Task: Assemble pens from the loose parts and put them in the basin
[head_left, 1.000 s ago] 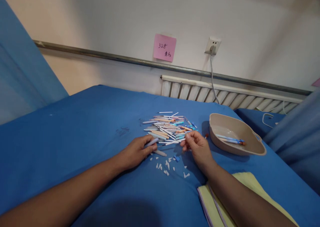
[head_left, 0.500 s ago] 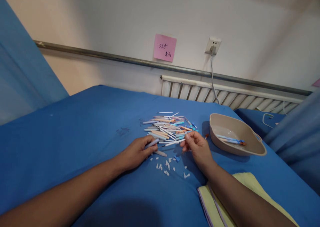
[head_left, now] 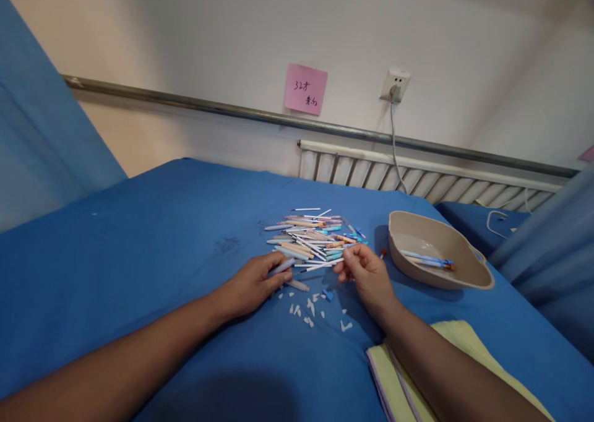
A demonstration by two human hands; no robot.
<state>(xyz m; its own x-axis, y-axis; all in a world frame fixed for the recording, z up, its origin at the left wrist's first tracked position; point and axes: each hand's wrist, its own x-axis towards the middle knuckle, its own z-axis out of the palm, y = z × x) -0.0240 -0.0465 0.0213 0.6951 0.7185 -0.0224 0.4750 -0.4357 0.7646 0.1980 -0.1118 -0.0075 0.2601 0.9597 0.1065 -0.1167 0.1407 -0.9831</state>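
Note:
My left hand (head_left: 256,281) is closed around a pale lilac pen barrel (head_left: 284,265), its end showing past the thumb and fingers. Between the thumb and fingertips of my right hand (head_left: 367,275) is a thin white pen refill (head_left: 321,266), its dark tip pointing left toward the barrel. Refill and barrel are apart. Just beyond both hands lies a loose pile of pen parts (head_left: 297,247), with white refills and grey, peach and blue barrels. Another greyish barrel (head_left: 298,285) rests beside my left fingers. Small white pen tips (head_left: 310,307) and a small blue piece (head_left: 328,295) are scattered nearer me.
A beige plastic basin (head_left: 440,229) at the right holds several pens (head_left: 424,259). Under my right forearm lies a folded yellow cloth (head_left: 457,335). Behind the blue-covered bed (head_left: 153,224) are a radiator (head_left: 348,165), a metal rail and a plugged-in cable (head_left: 394,137).

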